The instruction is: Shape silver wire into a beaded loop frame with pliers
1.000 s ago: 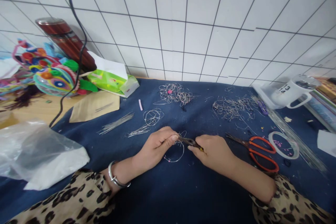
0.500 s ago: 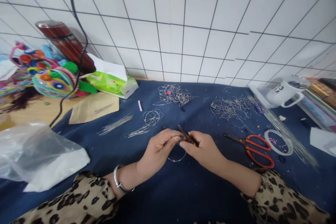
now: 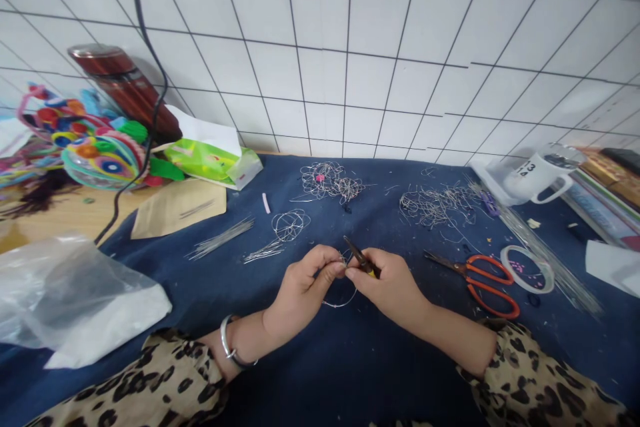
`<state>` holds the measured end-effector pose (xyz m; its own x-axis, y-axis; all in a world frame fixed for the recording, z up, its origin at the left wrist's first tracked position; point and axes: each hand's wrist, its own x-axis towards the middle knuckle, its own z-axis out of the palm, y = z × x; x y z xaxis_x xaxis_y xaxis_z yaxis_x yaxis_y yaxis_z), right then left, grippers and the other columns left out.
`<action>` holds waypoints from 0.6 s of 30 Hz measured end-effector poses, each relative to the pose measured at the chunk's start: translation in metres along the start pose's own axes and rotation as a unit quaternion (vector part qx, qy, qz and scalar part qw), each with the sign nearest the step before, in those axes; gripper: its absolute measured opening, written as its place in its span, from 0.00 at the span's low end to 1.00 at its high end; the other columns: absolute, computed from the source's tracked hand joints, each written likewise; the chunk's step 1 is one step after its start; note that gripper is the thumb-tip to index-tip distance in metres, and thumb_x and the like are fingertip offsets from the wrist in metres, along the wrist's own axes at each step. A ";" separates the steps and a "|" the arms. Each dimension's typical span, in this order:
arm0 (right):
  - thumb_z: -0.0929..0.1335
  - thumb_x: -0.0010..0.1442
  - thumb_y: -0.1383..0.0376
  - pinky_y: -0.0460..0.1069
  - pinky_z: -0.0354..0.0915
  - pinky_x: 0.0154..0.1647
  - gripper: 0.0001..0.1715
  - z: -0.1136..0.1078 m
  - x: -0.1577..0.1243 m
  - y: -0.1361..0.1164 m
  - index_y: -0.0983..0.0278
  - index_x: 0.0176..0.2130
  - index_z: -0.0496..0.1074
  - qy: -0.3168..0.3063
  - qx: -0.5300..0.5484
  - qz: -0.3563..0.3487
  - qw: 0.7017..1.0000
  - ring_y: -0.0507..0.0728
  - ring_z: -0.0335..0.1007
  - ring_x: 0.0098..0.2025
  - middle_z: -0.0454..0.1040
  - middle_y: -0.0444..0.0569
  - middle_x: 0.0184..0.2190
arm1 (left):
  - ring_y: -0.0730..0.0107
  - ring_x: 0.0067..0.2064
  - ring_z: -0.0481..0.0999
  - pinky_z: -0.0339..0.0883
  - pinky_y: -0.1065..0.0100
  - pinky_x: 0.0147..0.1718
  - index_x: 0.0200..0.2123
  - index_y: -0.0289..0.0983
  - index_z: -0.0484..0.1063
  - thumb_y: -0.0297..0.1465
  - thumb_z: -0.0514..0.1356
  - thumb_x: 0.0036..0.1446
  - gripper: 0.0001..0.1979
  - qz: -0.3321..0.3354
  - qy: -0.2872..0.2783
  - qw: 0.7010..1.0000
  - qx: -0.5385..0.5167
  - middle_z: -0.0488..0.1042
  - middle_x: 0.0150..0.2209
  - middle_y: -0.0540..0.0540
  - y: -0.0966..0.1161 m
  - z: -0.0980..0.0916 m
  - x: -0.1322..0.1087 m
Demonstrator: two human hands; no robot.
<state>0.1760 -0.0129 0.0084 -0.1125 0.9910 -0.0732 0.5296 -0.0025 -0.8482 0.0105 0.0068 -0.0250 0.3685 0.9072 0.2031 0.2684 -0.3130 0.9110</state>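
Note:
Between my two hands is a thin wire loop (image 3: pixel 342 305) with small pink beads on its lower curve. My left hand (image 3: pixel 307 285) pinches the upper part of the loop between thumb and fingers. A pair of pliers (image 3: pixel 362 260) with dark jaws and a bit of yellow on the handle rests in my right hand (image 3: pixel 387 285), its tip pointing up and left. The right thumb and fingertips meet the wire close to the left fingertips. Fingers cover most of the pliers' handles.
Orange-handled scissors (image 3: pixel 487 280) and a clear ring dish (image 3: pixel 527 269) with pink beads lie to the right. Wire tangles (image 3: pixel 435 205) and straight wire pieces (image 3: pixel 223 238) lie farther back. A white mug (image 3: pixel 540 177) stands at right, a plastic bag (image 3: pixel 75 293) at left.
The pliers have tilted slightly and no longer lie across the left fingertips. A small gap with wire showing has opened between the hands at the top.

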 end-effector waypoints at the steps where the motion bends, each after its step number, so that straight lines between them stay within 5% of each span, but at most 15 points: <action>1: 0.64 0.53 0.63 0.44 0.57 0.28 0.07 0.000 0.000 0.000 0.64 0.30 0.69 0.008 -0.010 -0.004 1.000 0.49 0.61 0.26 0.68 0.42 0.24 | 0.72 0.34 0.71 0.65 0.69 0.35 0.34 0.37 0.66 0.31 0.51 0.60 0.06 -0.003 -0.005 1.000 -0.005 0.71 0.30 0.49 0.000 0.000 0.000; 13: 0.64 0.52 0.67 0.45 0.58 0.34 0.03 0.005 0.002 0.008 0.63 0.29 0.68 0.055 -0.102 -0.118 0.986 0.52 0.63 0.33 0.68 0.45 0.29 | 0.72 0.34 0.72 0.66 0.70 0.34 0.34 0.38 0.65 0.31 0.51 0.60 0.05 -0.011 0.004 1.000 0.001 0.71 0.30 0.51 0.006 0.003 0.000; 18: 0.65 0.52 0.67 0.45 0.58 0.34 0.02 0.004 0.003 0.008 0.64 0.28 0.67 0.046 -0.075 -0.111 0.990 0.50 0.62 0.31 0.66 0.43 0.27 | 0.72 0.34 0.72 0.66 0.69 0.35 0.35 0.38 0.63 0.31 0.49 0.61 0.05 -0.034 -0.005 0.999 0.013 0.71 0.31 0.50 0.005 0.005 0.000</action>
<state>0.1769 -0.0101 -0.0008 -0.1669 0.9729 0.1599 0.6204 0.2296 -0.7499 0.0158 0.0037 -0.0221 0.3583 0.9235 0.1373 0.3159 -0.2582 0.9130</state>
